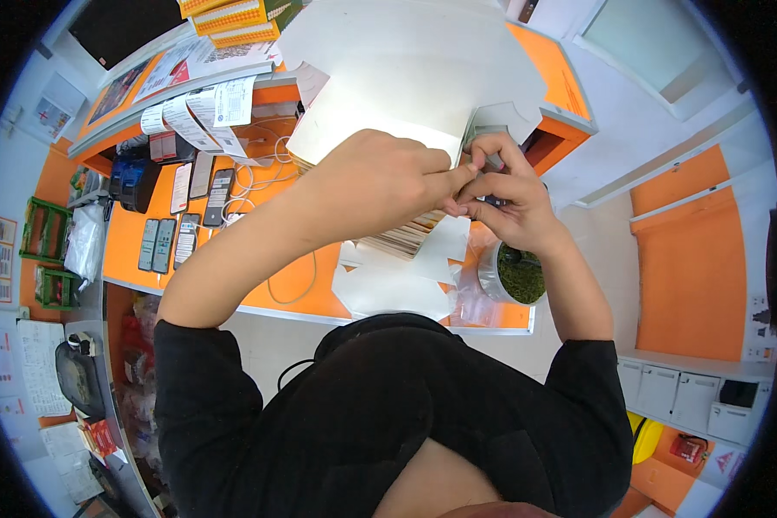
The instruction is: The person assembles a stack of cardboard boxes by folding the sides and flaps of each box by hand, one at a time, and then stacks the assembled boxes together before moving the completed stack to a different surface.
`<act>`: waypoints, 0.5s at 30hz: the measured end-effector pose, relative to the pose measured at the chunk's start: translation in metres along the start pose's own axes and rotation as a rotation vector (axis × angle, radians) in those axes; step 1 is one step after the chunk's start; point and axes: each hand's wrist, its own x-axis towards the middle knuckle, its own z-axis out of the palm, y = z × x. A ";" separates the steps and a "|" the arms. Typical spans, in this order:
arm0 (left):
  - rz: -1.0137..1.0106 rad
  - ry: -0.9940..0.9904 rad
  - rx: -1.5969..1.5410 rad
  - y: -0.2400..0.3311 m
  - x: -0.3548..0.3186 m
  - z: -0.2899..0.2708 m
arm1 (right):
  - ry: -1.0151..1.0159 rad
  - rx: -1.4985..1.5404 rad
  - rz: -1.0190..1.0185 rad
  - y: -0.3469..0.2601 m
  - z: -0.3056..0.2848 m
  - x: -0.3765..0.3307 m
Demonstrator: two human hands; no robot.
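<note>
My left hand (380, 177) and my right hand (501, 198) are raised together above an orange counter (298, 289), fingertips meeting. They pinch something small between them; my fingers hide what it is. Right behind and under my hands lies a stack of flat white die-cut cardboard sheets (406, 78), its layered edge showing below my left hand. More white cut-out sheets (397, 281) lie on the counter beneath my wrists.
A round metal container with dark green contents (516, 274) stands under my right wrist. Several phones (186, 207) lie in rows at the counter's left, with white cables (259, 177) and paper slips (207, 112). Green crates (47, 250) sit far left.
</note>
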 end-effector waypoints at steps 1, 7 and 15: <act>-0.010 0.009 0.008 0.000 0.001 -0.011 | -0.004 -0.003 0.000 -0.002 -0.003 0.000; -0.151 0.420 -0.100 -0.055 -0.041 -0.085 | 0.070 -0.302 0.099 -0.044 -0.023 0.012; -0.686 0.809 -0.130 -0.176 -0.091 -0.096 | -0.162 -0.623 -0.029 -0.039 -0.029 0.029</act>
